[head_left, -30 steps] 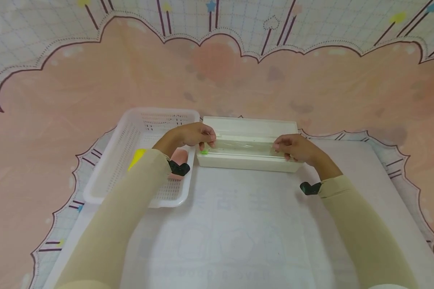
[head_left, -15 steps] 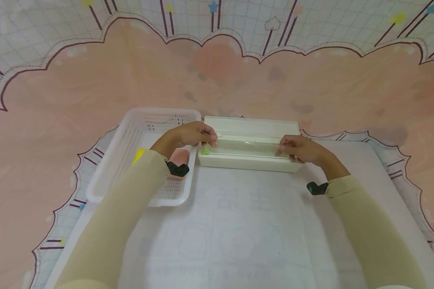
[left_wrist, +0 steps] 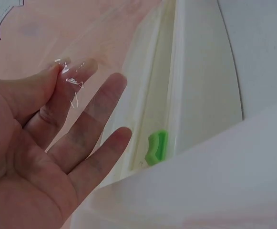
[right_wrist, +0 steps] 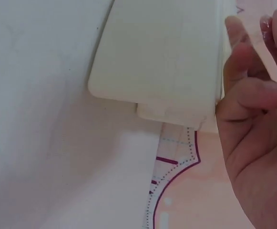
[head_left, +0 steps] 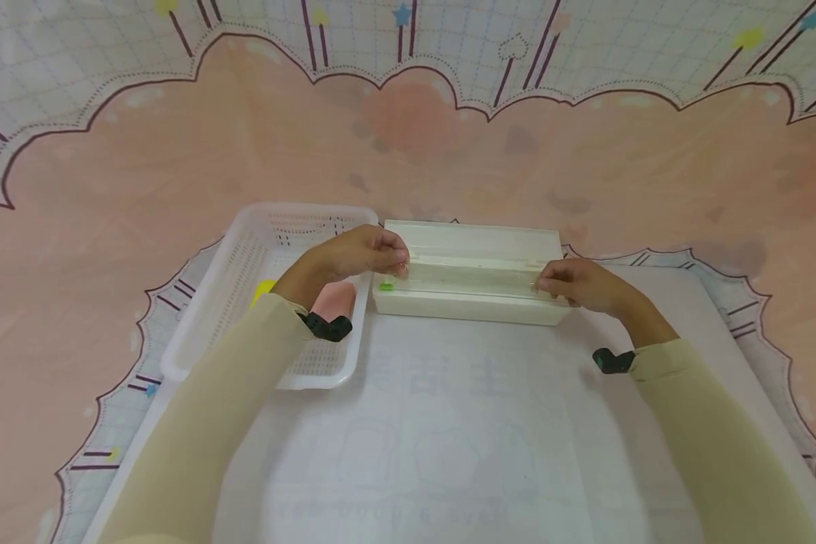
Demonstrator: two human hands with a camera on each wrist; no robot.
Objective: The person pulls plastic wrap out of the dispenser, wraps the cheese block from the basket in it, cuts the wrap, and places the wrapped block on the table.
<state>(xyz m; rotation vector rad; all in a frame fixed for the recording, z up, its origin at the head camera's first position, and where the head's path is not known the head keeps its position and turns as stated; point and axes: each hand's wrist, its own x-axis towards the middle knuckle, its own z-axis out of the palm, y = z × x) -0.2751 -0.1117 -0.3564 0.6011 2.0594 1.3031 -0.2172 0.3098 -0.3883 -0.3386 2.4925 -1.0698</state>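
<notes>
An opened white cling film dispenser (head_left: 464, 309) lies across the far side of the table, its lid tipped back. Clear cling film (head_left: 472, 279) stretches over it between both hands. At its left end my left hand (head_left: 357, 254) pinches the film between thumb and index finger; the other fingers spread out in the left wrist view, where the film glints at the fingertips. My right hand (head_left: 581, 284) pinches the film at the right end, thumb and fingertip together, with a shiny bit showing there in the right wrist view. A green slider (left_wrist: 157, 147) sits at the dispenser's left end.
Left of the dispenser stands a white perforated basket (head_left: 192, 321), close against it. Inside are a pink object (head_left: 335, 300) and a yellow object (head_left: 263, 289), partly hidden by the left arm. A white sheet (head_left: 421, 423) covers the table in front, with a patterned cloth beyond.
My right hand has shifted rightward along the dispenser, widening the gap between the hands. The left hand stays at nearly the same spot, its wrist slightly turned.
</notes>
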